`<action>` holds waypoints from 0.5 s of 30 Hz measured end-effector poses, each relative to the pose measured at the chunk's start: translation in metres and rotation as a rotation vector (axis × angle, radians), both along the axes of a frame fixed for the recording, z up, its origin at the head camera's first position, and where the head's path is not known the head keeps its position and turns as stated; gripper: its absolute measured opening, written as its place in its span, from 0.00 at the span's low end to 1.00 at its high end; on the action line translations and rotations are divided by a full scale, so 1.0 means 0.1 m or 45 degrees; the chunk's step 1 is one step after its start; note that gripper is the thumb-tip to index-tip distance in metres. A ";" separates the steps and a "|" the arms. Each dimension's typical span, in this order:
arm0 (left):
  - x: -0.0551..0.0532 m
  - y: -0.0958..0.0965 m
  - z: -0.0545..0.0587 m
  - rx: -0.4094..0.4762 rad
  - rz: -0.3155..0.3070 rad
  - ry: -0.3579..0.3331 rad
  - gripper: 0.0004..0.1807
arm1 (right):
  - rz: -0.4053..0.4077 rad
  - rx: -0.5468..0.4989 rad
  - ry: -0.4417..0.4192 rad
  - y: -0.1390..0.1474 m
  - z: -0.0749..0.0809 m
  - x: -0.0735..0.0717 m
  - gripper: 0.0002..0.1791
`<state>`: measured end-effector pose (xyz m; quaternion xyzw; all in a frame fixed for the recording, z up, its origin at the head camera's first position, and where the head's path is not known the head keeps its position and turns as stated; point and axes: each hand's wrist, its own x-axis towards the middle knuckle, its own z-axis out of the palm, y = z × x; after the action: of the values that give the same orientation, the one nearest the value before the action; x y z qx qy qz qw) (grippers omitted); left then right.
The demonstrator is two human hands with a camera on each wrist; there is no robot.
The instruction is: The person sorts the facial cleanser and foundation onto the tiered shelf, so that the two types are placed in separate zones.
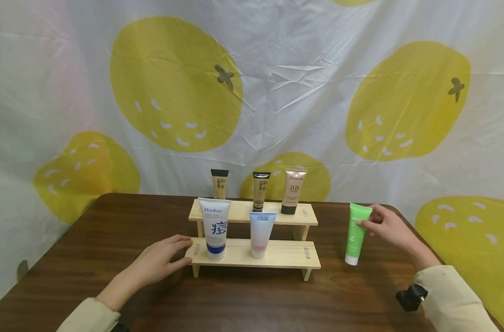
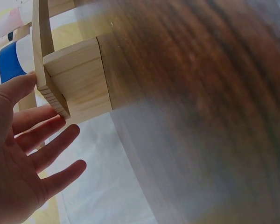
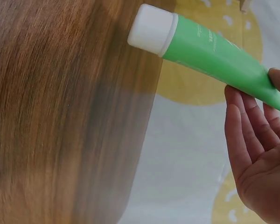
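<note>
My right hand pinches the flat end of a green squeeze tube between thumb and fingers. Its white cap points down, close over the table at the right. On the other side, my left hand rests its fingertips at the left end of a two-step wooden display rack. Thumb and fingers are spread loosely there, nearly straight. The lower step bears a white tube with a blue band and a light blue and pink tube, both standing on their caps.
On the upper step stand a pink-beige BB cream tube and a black-and-gold tube. Another black-topped gold tube is partly hidden behind the white one. The dark wooden table ends at a lemon-print curtain.
</note>
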<state>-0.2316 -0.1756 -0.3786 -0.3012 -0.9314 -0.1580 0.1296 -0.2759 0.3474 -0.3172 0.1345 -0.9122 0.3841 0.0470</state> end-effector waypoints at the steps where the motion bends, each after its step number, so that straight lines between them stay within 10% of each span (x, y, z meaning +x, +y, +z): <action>1: 0.00 0.00 0.00 0.000 0.000 0.002 0.24 | 0.005 0.024 0.020 -0.01 0.00 0.00 0.22; 15: -0.01 -0.01 -0.01 0.000 -0.008 0.011 0.24 | 0.066 0.158 0.209 -0.17 0.08 0.09 0.24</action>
<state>-0.2322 -0.1764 -0.3795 -0.3047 -0.9299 -0.1572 0.1332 -0.2672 0.3308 -0.3096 0.1916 -0.9236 0.3156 0.1034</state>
